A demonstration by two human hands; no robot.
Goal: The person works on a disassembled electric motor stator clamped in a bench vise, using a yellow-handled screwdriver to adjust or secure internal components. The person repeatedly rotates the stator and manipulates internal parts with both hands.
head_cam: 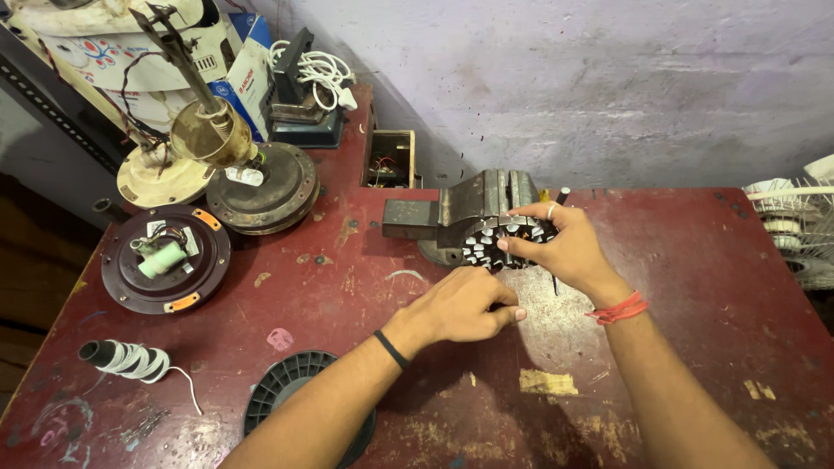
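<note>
Red workbench (pixel 330 287): slotted stator (pixel 502 241) under right hand (pixel 565 247), left hand (pixel 465 306) just below.

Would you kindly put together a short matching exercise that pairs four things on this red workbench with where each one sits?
Things:
1. slotted stator core
2. spool of white wire
3. round dark motor cover
4. black ribbed disc

Places:
A. near edge of the red workbench, under the left forearm
B. by the metal vise, under the right hand
C. near left corner
D. left side, with a pale green part on top

Pairs: 1-B, 2-C, 3-D, 4-A
</note>
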